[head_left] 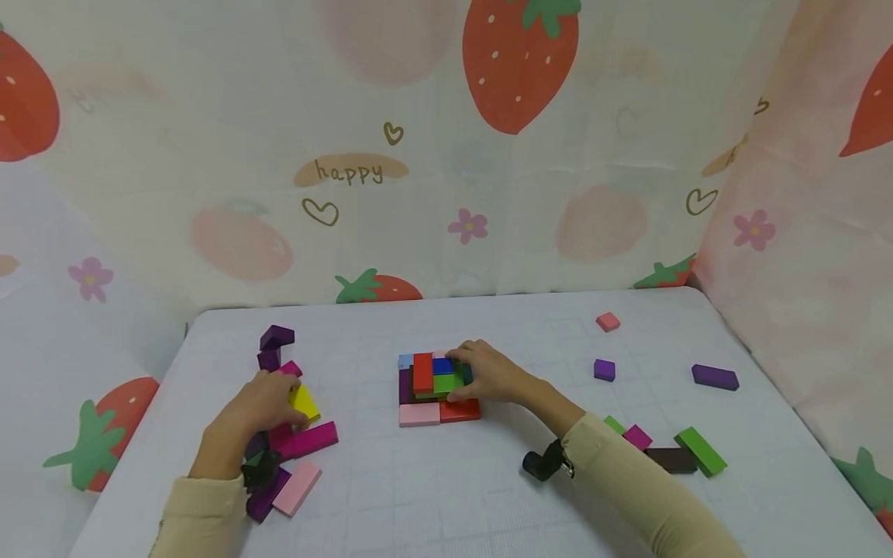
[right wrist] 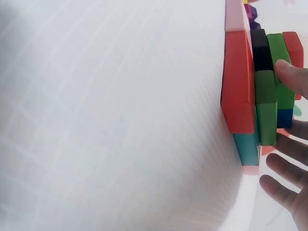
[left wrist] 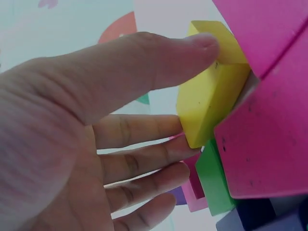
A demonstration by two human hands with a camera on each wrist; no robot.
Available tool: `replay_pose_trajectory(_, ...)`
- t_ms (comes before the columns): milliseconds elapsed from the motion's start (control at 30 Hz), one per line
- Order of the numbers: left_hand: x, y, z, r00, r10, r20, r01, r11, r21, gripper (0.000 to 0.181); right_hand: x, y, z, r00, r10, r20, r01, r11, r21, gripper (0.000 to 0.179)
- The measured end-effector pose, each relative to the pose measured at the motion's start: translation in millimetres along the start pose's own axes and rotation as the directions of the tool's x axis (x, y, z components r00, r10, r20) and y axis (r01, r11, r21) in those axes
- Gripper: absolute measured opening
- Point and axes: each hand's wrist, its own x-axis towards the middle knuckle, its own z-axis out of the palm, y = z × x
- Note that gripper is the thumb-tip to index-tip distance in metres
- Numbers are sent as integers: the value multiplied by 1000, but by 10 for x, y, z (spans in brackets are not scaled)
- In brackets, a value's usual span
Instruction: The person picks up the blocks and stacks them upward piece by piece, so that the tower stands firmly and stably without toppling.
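At the left side of the table, my left hand [head_left: 247, 407] pinches a yellow block [left wrist: 204, 98] between thumb and fingers, with the other fingers spread beneath it. Magenta blocks [left wrist: 274, 139] and a green block [left wrist: 213, 180] lie close by it. My right hand [head_left: 494, 373] is at the right side of a low layered stack in the middle. Its thumb presses an upper green block [right wrist: 283, 89], with fingers on the far side near a blue block [right wrist: 285, 118]. A red block [head_left: 422, 373] lies on top; pink [head_left: 419, 415] and red blocks [head_left: 462, 410] form the front of the base.
Purple blocks [head_left: 277, 337] stand behind the left pile, and a pale pink block [head_left: 298, 488] lies in front. To the right are a coral block [head_left: 608, 322], a purple cube [head_left: 604, 370], a long purple block [head_left: 715, 377], and a green block [head_left: 701, 451] beside a dark block [head_left: 671, 460].
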Motion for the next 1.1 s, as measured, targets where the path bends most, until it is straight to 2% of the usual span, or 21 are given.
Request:
replay_pose_trajectory(200, 18, 36, 27, 1000, -6, -8, 6, 999, 39, 75, 4, 20, 0, 1000, -9, 2, 9, 1000, -2, 72)
replay_pose_trajectory(367, 23, 65, 32, 999, 17, -41, -14, 998, 60, 70, 24, 43, 10, 1000, -11, 9, 11, 1000, -18, 76)
replay_pose_trajectory(533, 48, 120, -2, 995, 54, -83, -50, 998, 43, 66, 45, 58, 5, 1000, -3, 11, 3, 1000, -17, 78)
replay_pose_trajectory(833, 97, 308, -52, 976, 167, -139, -171, 985, -20, 60, 20, 46, -16, 1000, -8, 5, 8, 1000, 17, 71)
replay_pose_trajectory(967, 123, 397, -65, 962, 214, -169, -224, 973, -45, 59, 12, 33, -24, 1000, -13, 4, 13, 1000, 27, 71)
replay_pose_trajectory(1100, 152, 504, -94, 949, 235, -209, -256, 963, -79, 61, 8, 28, -27, 1000, -14, 5, 14, 1000, 27, 72)
